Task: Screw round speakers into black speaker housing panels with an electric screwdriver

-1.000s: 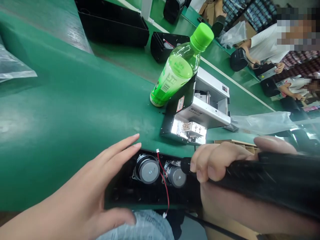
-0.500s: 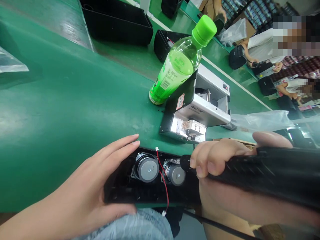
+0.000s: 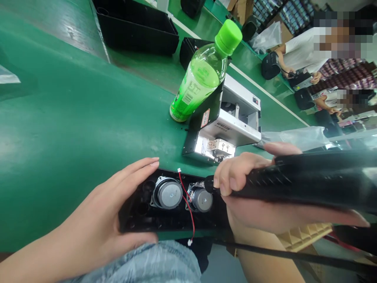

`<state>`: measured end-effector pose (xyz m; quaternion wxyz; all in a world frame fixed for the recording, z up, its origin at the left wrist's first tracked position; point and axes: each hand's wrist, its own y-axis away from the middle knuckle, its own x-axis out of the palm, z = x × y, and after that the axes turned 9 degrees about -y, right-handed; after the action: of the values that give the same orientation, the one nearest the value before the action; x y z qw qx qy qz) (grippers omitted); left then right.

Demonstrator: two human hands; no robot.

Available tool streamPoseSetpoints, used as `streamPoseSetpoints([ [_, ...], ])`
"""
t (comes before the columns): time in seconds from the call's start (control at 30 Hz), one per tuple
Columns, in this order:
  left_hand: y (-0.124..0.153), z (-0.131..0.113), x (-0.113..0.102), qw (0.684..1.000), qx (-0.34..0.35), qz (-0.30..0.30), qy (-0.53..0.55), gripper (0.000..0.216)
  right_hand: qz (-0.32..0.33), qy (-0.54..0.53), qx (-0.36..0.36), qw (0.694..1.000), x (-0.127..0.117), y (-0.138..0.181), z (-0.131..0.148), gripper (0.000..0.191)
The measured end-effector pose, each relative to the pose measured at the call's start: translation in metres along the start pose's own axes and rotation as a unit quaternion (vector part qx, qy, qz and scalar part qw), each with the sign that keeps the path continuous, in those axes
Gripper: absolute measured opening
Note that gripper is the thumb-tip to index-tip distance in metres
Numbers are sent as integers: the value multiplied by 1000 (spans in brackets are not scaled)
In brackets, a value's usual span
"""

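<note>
A green mat covers the counter point(image 3: 73, 118), which runs on into a long line stretching toward the upper right, edged with a white stripe. Bright overhead light glares off its far left part. Black bins point(image 3: 138, 29) stand along the back. A green-capped bottle point(image 3: 202, 74) stands just beside a grey metal machine point(image 3: 226, 125). Clear plastic bags point(image 3: 297, 137) lie to the right. Farther along, co-workers in light tops point(image 3: 300, 53) sit at black devices, with cardboard boxes point(image 3: 241, 8) and stacked shelves of goods point(image 3: 350, 74) behind them.
</note>
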<state>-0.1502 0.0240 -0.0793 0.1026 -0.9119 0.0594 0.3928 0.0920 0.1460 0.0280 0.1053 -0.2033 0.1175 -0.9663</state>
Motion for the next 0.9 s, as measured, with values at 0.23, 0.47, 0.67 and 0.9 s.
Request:
streamPoseSetpoints([
  [0.23, 0, -5, 2, 999, -34, -16, 13, 101, 21, -44, -22, 999, -1, -1, -17, 65],
  [0.47, 0, -3, 5, 999, -22, -20, 13, 105, 33, -42, -21, 998, 2, 1, -23, 67],
  [0.67, -1, -3, 4, 1000, -3, -23, 13, 107, 52, -28, -36, 998, 1, 7, -22, 69],
  [0.9, 3, -1, 4, 1000, 0, -17, -1, 112, 87, 7, -97, 991, -15, 7, -22, 76],
])
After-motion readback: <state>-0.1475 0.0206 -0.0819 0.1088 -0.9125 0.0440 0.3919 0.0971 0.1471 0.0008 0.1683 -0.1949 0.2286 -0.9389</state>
